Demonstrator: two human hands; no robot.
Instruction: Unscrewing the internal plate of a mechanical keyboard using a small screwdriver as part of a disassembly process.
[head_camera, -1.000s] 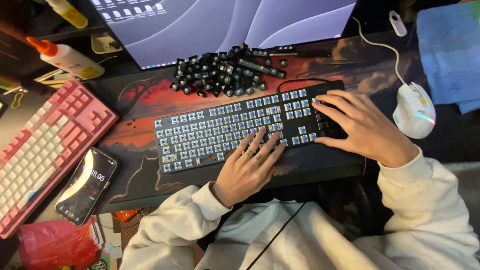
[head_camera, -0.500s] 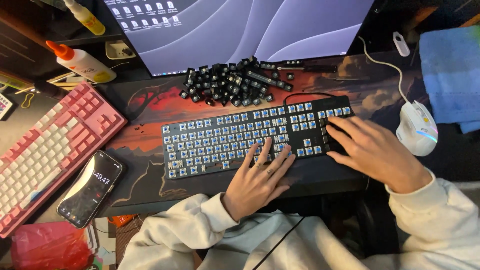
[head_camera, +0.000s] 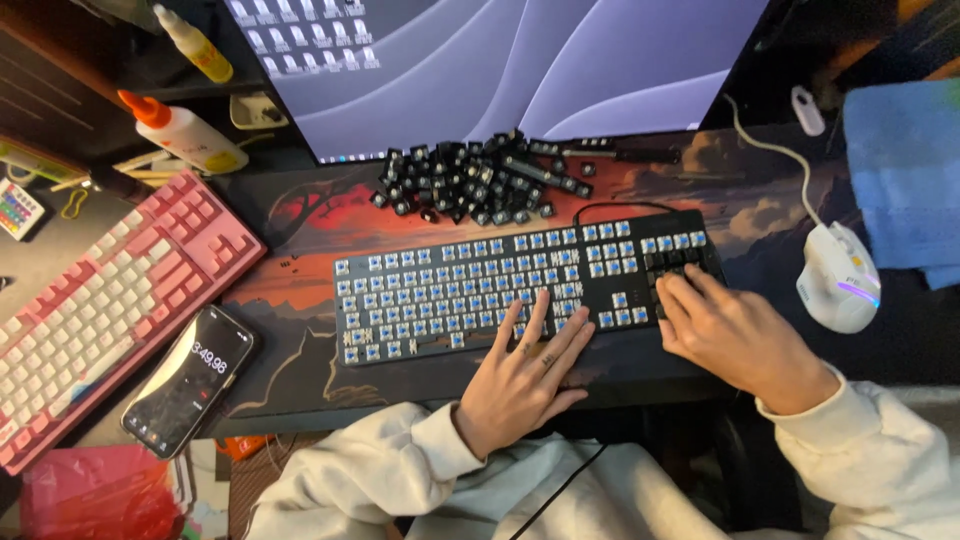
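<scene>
Hands on a stripped keyboard (head_camera: 470, 290)
Left hand (head_camera: 525, 375) lies flat and open on its front edge; right hand (head_camera: 735, 335) rests loosely curled on the number pad, gripping nothing.

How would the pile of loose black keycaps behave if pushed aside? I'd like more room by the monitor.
The pile of keycaps would probably scatter rather than slide as one, since the caps lie loose and jumbled. Each looks small and light, so some could tumble onto the bare-switch keyboard just below. The desk mat may slow them.
</scene>
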